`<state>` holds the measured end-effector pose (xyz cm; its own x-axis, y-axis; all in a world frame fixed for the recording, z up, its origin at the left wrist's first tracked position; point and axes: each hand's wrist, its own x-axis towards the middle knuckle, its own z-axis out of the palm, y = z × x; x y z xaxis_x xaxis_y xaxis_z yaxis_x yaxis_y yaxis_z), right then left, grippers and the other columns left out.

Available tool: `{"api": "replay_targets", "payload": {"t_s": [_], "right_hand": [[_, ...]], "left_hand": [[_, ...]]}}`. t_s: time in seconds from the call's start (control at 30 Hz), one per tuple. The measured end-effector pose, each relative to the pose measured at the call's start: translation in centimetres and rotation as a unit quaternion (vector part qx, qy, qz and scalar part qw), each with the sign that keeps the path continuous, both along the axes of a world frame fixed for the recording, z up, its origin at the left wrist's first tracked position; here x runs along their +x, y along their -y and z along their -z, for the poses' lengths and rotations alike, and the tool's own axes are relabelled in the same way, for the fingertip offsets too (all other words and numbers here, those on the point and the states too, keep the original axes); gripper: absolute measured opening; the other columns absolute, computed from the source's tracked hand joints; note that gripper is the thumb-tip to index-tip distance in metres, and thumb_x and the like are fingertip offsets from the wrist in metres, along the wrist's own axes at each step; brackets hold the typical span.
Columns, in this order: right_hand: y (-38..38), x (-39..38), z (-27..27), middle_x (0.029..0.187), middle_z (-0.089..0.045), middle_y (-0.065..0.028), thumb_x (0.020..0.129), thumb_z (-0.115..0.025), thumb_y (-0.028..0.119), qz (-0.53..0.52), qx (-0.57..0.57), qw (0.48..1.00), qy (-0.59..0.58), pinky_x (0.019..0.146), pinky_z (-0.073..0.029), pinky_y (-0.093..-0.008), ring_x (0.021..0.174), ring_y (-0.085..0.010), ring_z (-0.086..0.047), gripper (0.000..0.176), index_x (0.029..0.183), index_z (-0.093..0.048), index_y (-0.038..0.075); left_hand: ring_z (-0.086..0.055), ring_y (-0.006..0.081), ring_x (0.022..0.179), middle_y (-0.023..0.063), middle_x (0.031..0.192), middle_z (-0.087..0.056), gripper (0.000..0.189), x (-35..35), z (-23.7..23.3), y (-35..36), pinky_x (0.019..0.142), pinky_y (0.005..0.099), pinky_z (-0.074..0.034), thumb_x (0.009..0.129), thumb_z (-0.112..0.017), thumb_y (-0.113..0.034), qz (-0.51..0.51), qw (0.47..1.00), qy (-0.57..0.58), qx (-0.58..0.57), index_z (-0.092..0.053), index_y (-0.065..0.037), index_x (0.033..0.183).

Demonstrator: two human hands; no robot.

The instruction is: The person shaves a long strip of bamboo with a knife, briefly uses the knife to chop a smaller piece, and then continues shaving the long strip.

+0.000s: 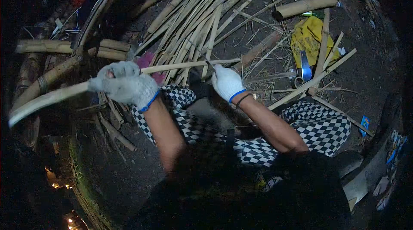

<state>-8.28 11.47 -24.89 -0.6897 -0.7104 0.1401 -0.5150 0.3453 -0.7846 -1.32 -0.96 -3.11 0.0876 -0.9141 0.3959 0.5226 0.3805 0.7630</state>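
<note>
Landmark: the checked trousers (318, 128) of the person sitting on the dirt; every place below is told from them.
Stick: a long pale bamboo stick (185, 64) lies just past the trousers, away from the body.
Long way of the stick: it runs side to side. Its thick end goes far out past the left leg and dips down. Its thin end stops past the gap between the two legs.
Left hand: the left hand (124, 85) is in a pale glove, out past the left leg, right on the stick.
Left fingers: the fingers (116, 69) are curled tight around the stick from the top.
Right hand: the right hand (227, 82) is in a white glove, past the gap between the legs, just under the thin end of the stick.
Right fingers: closed in a fist on a knife (209, 64). The handle is hidden in the glove. The thin dark blade sticks up and meets the stick from the near side.
Nearer hand: both hands are at the stick; the left one wraps it, while the right one reaches it only with the knife.
Pile: many thin bamboo strips (202, 10) lie well past the trousers.
Bag: a yellow bag (307, 36) lies past the right leg, apart from the stick.
</note>
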Motion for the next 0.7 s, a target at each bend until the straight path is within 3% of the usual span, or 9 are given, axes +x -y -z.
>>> {"api": "replay_targets", "payload": {"t_s": [0.13, 0.17, 0.23, 0.27, 0.4, 0.53, 0.6, 0.63, 0.7], "right_hand": [[-0.6, 0.9, -2.4, 0.071, -0.060, -0.0219, 0.084, -0.051, 0.020, -0.048, -0.007, 0.999, 0.003, 0.063, -0.047, -0.0505, 0.071, -0.0399, -0.059, 0.018, 0.088, -0.053, 0.003], [-0.6, 0.6, -1.3, 0.072, -0.061, -0.0215, 0.084, -0.049, 0.020, -0.048, -0.003, 0.999, 0.004, 0.063, -0.047, -0.0502, 0.070, -0.0395, -0.060, 0.018, 0.088, -0.054, 0.003], [-0.6, -0.2, 1.9, 0.073, -0.062, -0.0208, 0.084, -0.047, 0.019, -0.027, 0.081, 0.994, 0.064, 0.061, -0.048, -0.0507, 0.068, -0.0388, -0.061, 0.017, 0.088, -0.053, 0.004], [-0.4, -0.4, 4.4, 0.071, -0.062, -0.0207, 0.083, -0.048, 0.018, -0.005, 0.019, 0.998, 0.054, 0.060, -0.048, -0.0507, 0.067, -0.0386, -0.061, 0.017, 0.088, -0.054, 0.004], [-0.5, 0.9, 1.6, 0.070, -0.062, -0.0200, 0.082, -0.049, 0.017, 0.010, 0.042, 0.999, -0.005, 0.060, -0.049, -0.0498, 0.066, -0.0375, -0.062, 0.015, 0.087, -0.055, 0.004], [-0.8, 1.2, -2.8, 0.073, -0.061, -0.0174, 0.082, -0.050, 0.018, -0.058, -0.025, 0.995, -0.075, 0.057, -0.049, -0.0470, 0.068, -0.0342, -0.062, 0.014, 0.089, -0.051, 0.006], [-0.4, 0.4, 0.9, 0.076, -0.061, -0.0183, 0.085, -0.051, 0.021, -0.085, -0.006, 0.996, -0.039, 0.062, -0.048, -0.0486, 0.072, -0.0374, -0.060, 0.017, 0.093, -0.053, 0.007], [-1.4, -0.5, 0.9, 0.077, -0.061, -0.0184, 0.084, -0.051, 0.020, -0.063, 0.071, 0.995, 0.009, 0.061, -0.048, -0.0480, 0.072, -0.0378, -0.060, 0.015, 0.091, -0.054, 0.007], [-1.0, -1.2, 5.8, 0.074, -0.061, -0.0183, 0.083, -0.052, 0.019, -0.018, 0.058, 0.998, -0.004, 0.060, -0.049, -0.0481, 0.068, -0.0379, -0.060, 0.015, 0.089, -0.055, 0.006]], "left_hand": [[-0.025, 0.0114, 0.037, -0.0019, 0.048, -0.031, 0.050, 2.0, 1.2, 2.0, 0.034, 0.0267, -0.023, 0.089, -0.041, -0.060, 0.195, 0.977, -0.028, -0.084, -0.039, -0.016, 0.065], [-0.023, 0.0110, 0.037, -0.0023, 0.048, -0.028, 0.051, 0.7, 0.3, -0.2, 0.034, 0.0256, -0.023, 0.089, -0.041, -0.061, 0.049, 0.998, 0.018, -0.044, -0.036, -0.017, 0.064], [-0.023, 0.0110, 0.037, -0.0026, 0.048, -0.027, 0.051, 0.8, 0.1, -0.9, 0.034, 0.0254, -0.022, 0.089, -0.041, -0.062, 0.012, 0.999, 0.028, -0.025, -0.036, -0.018, 0.064], [-0.023, 0.0111, 0.037, -0.0029, 0.048, -0.026, 0.051, 0.7, -0.2, -1.1, 0.034, 0.0252, -0.021, 0.089, -0.040, -0.062, -0.020, 0.999, 0.029, -0.010, -0.035, -0.018, 0.064], [-0.017, 0.0117, 0.039, -0.0034, 0.049, -0.023, 0.054, 1.9, 0.2, -0.1, 0.036, 0.0276, -0.020, 0.085, -0.043, -0.066, -0.034, 0.999, 0.015, 0.010, -0.037, -0.017, 0.063], [-0.019, 0.0115, 0.039, -0.0036, 0.048, -0.024, 0.052, 1.6, 0.1, -0.3, 0.036, 0.0259, -0.018, 0.087, -0.041, -0.065, 0.045, 0.999, -0.006, -0.026, -0.038, -0.018, 0.064], [-0.019, 0.0106, 0.039, -0.0041, 0.048, -0.024, 0.050, 1.7, 0.2, -0.5, 0.035, 0.0247, -0.018, 0.089, -0.040, -0.062, 0.073, 0.996, 0.002, -0.042, -0.039, -0.018, 0.065], [-0.019, 0.0105, 0.039, -0.0042, 0.048, -0.024, 0.051, 2.0, 0.2, -0.5, 0.035, 0.0251, -0.018, 0.089, -0.040, -0.062, 0.070, 0.997, 0.005, -0.030, -0.039, -0.018, 0.064], [-0.018, 0.0104, 0.039, -0.0042, 0.047, -0.024, 0.051, 2.5, 0.1, -0.2, 0.035, 0.0255, -0.018, 0.089, -0.040, -0.062, 0.067, 0.997, -0.001, -0.027, -0.039, -0.017, 0.064]]}}
